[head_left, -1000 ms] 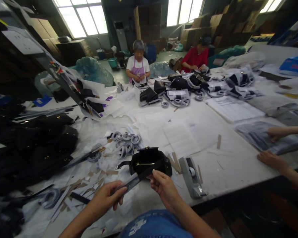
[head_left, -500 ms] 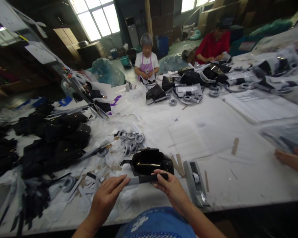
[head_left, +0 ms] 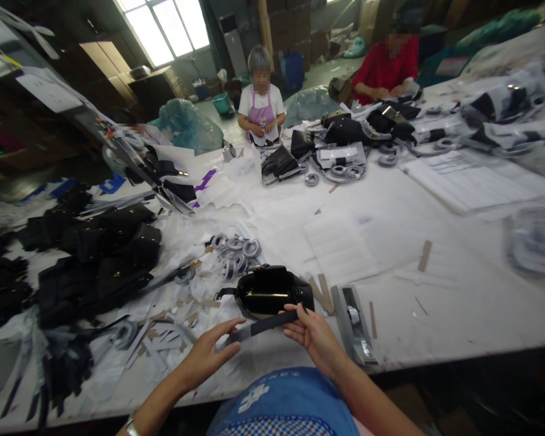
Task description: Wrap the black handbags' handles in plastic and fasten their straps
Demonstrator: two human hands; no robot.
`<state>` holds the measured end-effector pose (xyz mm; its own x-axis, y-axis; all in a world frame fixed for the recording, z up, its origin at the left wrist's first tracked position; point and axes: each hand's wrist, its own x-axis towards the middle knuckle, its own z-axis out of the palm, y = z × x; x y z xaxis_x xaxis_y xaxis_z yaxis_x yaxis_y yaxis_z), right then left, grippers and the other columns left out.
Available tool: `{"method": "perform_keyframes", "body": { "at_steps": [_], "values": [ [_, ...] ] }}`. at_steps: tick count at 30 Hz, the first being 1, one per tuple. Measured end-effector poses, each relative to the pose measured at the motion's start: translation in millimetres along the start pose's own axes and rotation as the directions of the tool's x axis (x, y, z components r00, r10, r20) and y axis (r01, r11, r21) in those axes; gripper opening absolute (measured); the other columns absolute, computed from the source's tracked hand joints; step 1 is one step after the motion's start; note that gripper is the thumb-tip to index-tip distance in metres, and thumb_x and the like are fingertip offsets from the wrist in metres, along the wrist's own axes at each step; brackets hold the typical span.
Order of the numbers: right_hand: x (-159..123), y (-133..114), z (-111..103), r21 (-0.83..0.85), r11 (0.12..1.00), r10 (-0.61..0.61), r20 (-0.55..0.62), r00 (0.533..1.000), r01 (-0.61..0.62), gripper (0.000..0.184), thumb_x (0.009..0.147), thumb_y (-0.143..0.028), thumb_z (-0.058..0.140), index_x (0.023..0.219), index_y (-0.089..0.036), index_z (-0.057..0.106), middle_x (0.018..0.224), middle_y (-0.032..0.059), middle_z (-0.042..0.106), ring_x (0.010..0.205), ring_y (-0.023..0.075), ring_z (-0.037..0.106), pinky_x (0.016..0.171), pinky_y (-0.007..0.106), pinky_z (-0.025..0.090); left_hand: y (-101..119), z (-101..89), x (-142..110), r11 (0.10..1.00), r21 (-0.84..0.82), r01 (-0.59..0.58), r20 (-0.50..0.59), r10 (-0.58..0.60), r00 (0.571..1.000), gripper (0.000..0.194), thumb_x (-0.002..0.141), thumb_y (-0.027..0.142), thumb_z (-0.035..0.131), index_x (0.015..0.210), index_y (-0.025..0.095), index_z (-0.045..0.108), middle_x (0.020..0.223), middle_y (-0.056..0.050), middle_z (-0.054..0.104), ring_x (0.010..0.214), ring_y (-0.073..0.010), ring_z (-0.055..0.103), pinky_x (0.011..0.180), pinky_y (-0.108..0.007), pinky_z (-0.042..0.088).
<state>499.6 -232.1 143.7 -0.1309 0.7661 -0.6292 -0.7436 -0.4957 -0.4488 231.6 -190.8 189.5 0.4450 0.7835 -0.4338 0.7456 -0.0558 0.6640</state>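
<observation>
A strap (head_left: 272,323), black with a grey wrapped stretch at its left part, is held in the air just above the table's front edge. My right hand (head_left: 315,333) pinches its right end between thumb and fingers. Around the strap's left end, my left hand (head_left: 211,348) has thumb and fingers spread apart; whether they touch it I cannot tell. Right behind the strap lies a black bag (head_left: 272,293) with a gold-coloured line across it and a short buckled strap at its left. A grey tape dispenser (head_left: 353,324) stands right of my right hand.
Several rolled straps (head_left: 236,251) lie behind the bag. Paper and cardboard scraps (head_left: 163,333) litter the left, beside a heap of black bags (head_left: 100,242). White sheets (head_left: 340,242) and a plastic-wrapped bundle (head_left: 536,242) lie to the right. Two people work across the table.
My left thumb and fingers have parted at the strap's left end. The strap now slants up to the right. Another person's hand at the right edge has gone from view.
</observation>
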Motion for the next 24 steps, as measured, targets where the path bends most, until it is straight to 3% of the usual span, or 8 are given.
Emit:
{"method": "perform_keyframes", "body": {
  "at_steps": [3, 6, 14, 24],
  "values": [
    [-2, 2, -2, 0.017, 1.0, 0.005, 0.007, 1.0, -0.005, 0.047, 0.079, -0.051, 0.074, 0.102, -0.011, 0.069, 0.095, 0.0152, 0.075, 0.08, 0.021, 0.072, 0.071, 0.029, 0.058, 0, 3.5, 11, 0.999, -0.033, 0.0, 0.013, 0.0, 1.0, 0.03, 0.091, 0.042, 0.055, 0.106, 0.022, 0.072, 0.105, -0.007, 0.074, 0.1, -0.0243, 0.065, 0.092, -0.034, 0.048],
    [-4, 3, -5, 0.038, 0.999, 0.011, 0.004, 1.0, -0.011, 0.05, 0.081, -0.055, 0.07, 0.103, -0.01, 0.069, 0.094, 0.0156, 0.075, 0.081, 0.0214, 0.072, 0.073, 0.031, 0.058, -3, 6.0, 19, 0.999, -0.044, -0.029, 0.032, 0.03, 0.999, 0.03, 0.089, 0.042, 0.056, 0.085, 0.019, 0.074, 0.084, -0.005, 0.072, 0.085, -0.022, 0.066, 0.079, -0.029, 0.049],
    [-6, 2, -16, -0.032, 0.999, -0.03, -0.054, 0.998, 0.028, 0.042, 0.08, -0.051, 0.072, 0.095, -0.012, 0.071, 0.087, 0.0122, 0.076, 0.077, 0.02, 0.071, 0.067, 0.028, 0.058, -6, 2.0, 21, 0.994, -0.103, -0.044, 0.109, 0.055, 0.992, 0.029, 0.088, 0.043, 0.059, 0.086, 0.018, 0.074, 0.086, -0.005, 0.072, 0.084, -0.0205, 0.065, 0.077, -0.027, 0.047],
    [6, -8, -39, -0.037, 0.994, -0.104, -0.219, 0.97, 0.099, 0.039, 0.077, -0.049, 0.075, 0.092, -0.013, 0.073, 0.087, 0.0112, 0.077, 0.073, 0.0172, 0.07, 0.063, 0.024, 0.058, -12, -10.3, 24, 0.992, -0.124, 0.006, 0.141, 0.011, 0.99, 0.027, 0.086, 0.042, 0.062, 0.086, 0.017, 0.074, 0.087, -0.006, 0.073, 0.087, -0.0225, 0.065, 0.08, -0.03, 0.047]
  ]
}}
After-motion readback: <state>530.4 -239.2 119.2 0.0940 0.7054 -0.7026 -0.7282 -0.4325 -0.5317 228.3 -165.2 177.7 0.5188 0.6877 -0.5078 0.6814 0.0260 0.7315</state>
